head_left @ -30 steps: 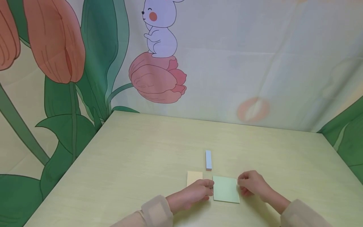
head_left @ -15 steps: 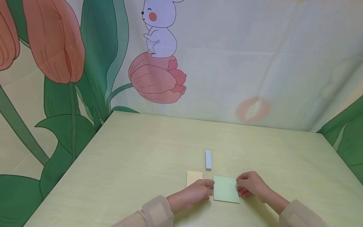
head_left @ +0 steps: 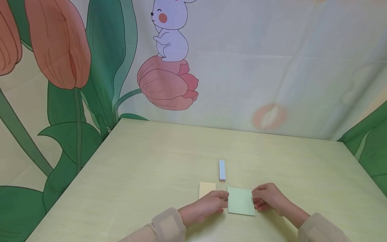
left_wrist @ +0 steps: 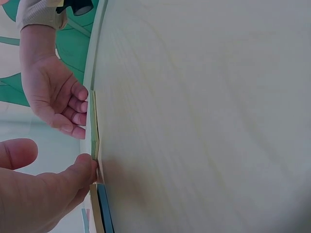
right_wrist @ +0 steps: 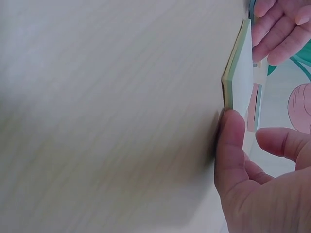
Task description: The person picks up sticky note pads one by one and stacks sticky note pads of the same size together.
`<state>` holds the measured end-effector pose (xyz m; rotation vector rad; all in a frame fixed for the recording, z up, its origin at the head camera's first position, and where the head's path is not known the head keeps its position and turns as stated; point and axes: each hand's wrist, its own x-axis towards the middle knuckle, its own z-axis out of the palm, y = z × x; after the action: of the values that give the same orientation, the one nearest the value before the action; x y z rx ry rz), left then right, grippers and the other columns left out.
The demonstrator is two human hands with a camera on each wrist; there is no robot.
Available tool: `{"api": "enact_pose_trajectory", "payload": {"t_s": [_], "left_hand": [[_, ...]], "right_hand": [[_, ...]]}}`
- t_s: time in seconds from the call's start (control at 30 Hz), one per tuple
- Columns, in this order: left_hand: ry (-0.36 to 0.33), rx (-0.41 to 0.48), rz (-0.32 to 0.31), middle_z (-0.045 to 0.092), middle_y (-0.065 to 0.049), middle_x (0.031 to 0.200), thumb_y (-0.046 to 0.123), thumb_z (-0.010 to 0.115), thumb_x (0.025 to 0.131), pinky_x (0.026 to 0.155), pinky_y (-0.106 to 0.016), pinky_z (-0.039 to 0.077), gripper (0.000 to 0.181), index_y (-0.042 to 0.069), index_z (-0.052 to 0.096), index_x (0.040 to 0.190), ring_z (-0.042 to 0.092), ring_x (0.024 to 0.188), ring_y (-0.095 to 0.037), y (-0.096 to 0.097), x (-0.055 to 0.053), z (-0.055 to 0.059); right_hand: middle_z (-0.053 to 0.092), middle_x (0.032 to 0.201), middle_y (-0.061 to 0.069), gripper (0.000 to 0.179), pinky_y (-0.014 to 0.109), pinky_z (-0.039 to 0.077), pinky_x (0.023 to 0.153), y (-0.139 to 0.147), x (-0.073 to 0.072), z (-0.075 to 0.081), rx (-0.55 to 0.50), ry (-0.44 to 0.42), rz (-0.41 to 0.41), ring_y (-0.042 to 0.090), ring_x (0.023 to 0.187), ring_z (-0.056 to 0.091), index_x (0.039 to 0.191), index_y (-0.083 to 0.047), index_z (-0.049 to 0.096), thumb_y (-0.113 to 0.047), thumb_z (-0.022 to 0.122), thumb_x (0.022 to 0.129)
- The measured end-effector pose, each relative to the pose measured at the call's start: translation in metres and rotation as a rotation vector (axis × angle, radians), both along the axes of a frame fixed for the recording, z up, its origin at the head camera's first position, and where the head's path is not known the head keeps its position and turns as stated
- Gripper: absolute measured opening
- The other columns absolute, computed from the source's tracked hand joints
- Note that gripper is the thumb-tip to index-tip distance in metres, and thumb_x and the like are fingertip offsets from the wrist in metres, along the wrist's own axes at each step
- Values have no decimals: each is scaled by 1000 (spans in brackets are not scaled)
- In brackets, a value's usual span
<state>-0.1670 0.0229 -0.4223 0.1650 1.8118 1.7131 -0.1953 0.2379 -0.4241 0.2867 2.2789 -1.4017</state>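
Observation:
A pale green square pad of sticky notes (head_left: 241,201) lies flat on the table between both hands. Its side shows a yellowish layer under the green in the right wrist view. My left hand (head_left: 205,206) touches the pad's left edge with its fingertips, the thumb raised apart from it in the left wrist view. At the opposite edge, fingertips of my right hand (head_left: 269,198) rest against the side, thumb also lifted. A cream-yellow pad (head_left: 207,189), partly hidden by the left hand, has a blue layer beneath it in the left wrist view.
A narrow pale blue block (head_left: 222,170) with a pinkish side lies just beyond the green pad. The light wooden table (head_left: 157,151) ends at a hanging cloth (head_left: 242,67) printed with tulips and a rabbit.
My right hand has shifted slightly left against the green pad's right edge, and the pad sits a touch straighter. My left hand stays nearly still.

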Motion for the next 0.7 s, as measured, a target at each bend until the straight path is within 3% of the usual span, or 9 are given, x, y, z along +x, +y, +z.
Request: {"api": "enact_pose_trajectory", "payload": {"t_s": [0.23, 0.7], "left_hand": [[-5, 2, 4, 34, -27, 135, 0, 45, 83, 98, -46, 34, 48, -12, 33, 129, 33, 125, -37, 0, 1, 3], [-10, -12, 6, 36, -26, 134, 1, 45, 84, 97, -46, 35, 48, -11, 34, 129, 36, 123, -37, 0, 1, 4]], "right_hand": [[59, 67, 6, 25, 24, 50, 50, 3, -1, -2, -54, -10, -21, 11, 53, 57, 99, 10, 55, -7, 50, 80], [59, 65, 6, 22, 24, 50, 51, 4, -2, -5, -51, -2, -41, 11, 53, 58, 93, 10, 58, -6, 50, 80]]}}
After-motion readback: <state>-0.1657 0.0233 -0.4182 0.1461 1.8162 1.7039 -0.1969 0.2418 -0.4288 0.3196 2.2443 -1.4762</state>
